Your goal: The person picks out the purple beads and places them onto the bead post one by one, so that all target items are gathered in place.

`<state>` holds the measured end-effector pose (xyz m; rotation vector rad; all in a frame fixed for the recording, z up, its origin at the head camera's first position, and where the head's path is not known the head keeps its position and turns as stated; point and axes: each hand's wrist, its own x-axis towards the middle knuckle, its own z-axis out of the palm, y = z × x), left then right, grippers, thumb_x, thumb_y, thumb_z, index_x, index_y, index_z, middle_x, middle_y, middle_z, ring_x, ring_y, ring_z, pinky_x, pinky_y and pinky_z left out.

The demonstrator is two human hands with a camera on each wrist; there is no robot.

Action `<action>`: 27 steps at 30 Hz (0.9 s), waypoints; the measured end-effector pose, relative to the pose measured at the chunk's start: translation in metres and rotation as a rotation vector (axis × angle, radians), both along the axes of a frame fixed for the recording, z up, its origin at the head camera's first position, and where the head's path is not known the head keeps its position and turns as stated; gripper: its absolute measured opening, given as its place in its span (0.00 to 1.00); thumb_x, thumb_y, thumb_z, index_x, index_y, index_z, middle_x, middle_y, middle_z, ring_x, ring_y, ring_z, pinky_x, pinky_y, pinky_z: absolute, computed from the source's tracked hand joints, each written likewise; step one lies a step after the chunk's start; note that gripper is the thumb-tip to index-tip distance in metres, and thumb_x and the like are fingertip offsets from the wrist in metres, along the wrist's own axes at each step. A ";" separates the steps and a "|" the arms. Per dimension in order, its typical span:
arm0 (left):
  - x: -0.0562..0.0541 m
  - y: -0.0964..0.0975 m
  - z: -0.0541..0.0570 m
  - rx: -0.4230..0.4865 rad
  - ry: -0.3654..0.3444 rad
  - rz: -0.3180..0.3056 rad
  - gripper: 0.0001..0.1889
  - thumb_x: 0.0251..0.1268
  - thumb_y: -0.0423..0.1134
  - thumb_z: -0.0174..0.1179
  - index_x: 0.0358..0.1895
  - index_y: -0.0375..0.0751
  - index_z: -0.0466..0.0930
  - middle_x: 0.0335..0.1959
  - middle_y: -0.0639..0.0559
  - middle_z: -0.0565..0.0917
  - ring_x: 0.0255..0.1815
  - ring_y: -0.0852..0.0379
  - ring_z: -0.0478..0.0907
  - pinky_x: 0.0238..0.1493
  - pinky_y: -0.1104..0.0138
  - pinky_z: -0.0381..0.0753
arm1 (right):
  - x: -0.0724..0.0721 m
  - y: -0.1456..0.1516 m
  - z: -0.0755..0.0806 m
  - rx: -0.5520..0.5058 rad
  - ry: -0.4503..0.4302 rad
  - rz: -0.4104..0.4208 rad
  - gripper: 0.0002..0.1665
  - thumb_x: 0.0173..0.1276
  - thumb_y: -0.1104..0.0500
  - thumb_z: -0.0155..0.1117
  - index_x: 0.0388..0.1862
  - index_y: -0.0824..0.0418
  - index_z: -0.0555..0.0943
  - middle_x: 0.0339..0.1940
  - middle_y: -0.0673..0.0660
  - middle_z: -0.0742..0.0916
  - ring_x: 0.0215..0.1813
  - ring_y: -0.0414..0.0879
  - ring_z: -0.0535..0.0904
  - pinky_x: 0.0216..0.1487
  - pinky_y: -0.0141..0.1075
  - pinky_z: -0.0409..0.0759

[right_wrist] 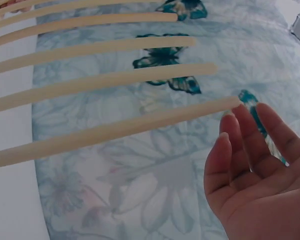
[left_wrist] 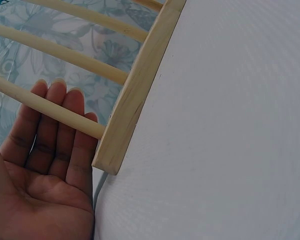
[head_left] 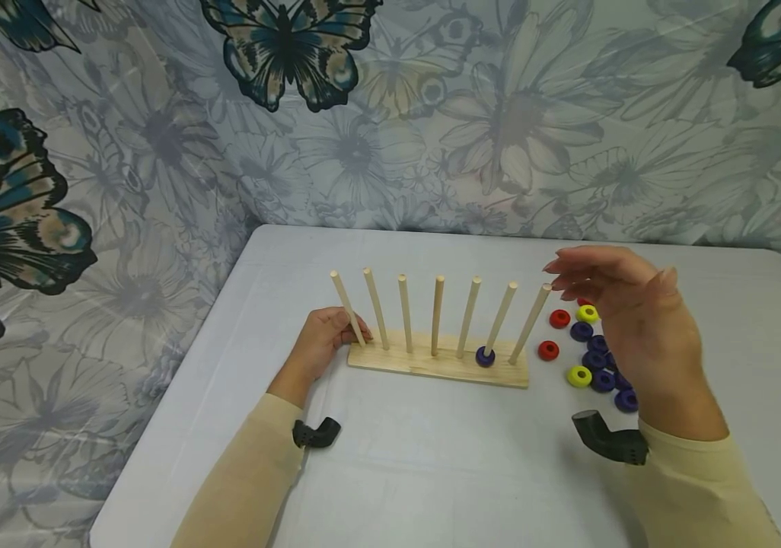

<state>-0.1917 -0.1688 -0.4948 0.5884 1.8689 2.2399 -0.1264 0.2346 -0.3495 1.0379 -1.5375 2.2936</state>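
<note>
A wooden peg rack (head_left: pixel 439 368) with several upright dowels stands on the table. A dark blue ring (head_left: pixel 485 356) sits at the foot of the second dowel from the right. At the rack's left end is my left hand (head_left: pixel 326 335); in the left wrist view its fingers (left_wrist: pixel 57 130) extend behind the end dowel (left_wrist: pixel 50 109), beside the base. My right hand (head_left: pixel 651 327) is raised at the rack's right end, palm showing and nothing held. Its fingertips (right_wrist: pixel 230 122) are right at the top of the rightmost dowel (right_wrist: pixel 115 131).
Right of the rack, partly behind my right hand, lie loose rings: red (head_left: pixel 548 350), yellow (head_left: pixel 578 376) and several dark blue ones (head_left: pixel 603 380). The white table (head_left: pixel 397 472) meets a butterfly-and-flower patterned cloth (head_left: pixel 431 152) at the back. Black wrist mounts (head_left: pixel 610 438) stick out from both sleeves.
</note>
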 end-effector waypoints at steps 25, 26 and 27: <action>-0.001 -0.003 -0.006 0.047 0.020 -0.018 0.47 0.73 0.66 0.65 0.43 0.08 0.76 0.37 0.49 0.91 0.41 0.56 0.90 0.46 0.65 0.89 | -0.006 0.019 -0.002 -0.017 0.013 0.108 0.35 0.92 0.47 0.41 0.73 0.78 0.74 0.64 0.69 0.83 0.63 0.57 0.79 0.63 0.37 0.76; -0.001 -0.002 -0.006 0.048 0.021 -0.019 0.47 0.74 0.66 0.65 0.43 0.09 0.77 0.37 0.49 0.91 0.41 0.56 0.90 0.46 0.65 0.89 | -0.006 0.021 -0.003 -0.008 0.009 0.105 0.35 0.92 0.48 0.40 0.73 0.78 0.73 0.65 0.68 0.83 0.64 0.57 0.78 0.63 0.37 0.75; -0.001 -0.002 -0.005 0.048 0.021 -0.018 0.46 0.74 0.66 0.65 0.42 0.09 0.77 0.37 0.49 0.91 0.41 0.56 0.90 0.46 0.65 0.89 | -0.005 0.024 -0.004 0.006 0.002 0.098 0.35 0.92 0.48 0.40 0.73 0.78 0.73 0.65 0.68 0.83 0.64 0.56 0.78 0.63 0.37 0.75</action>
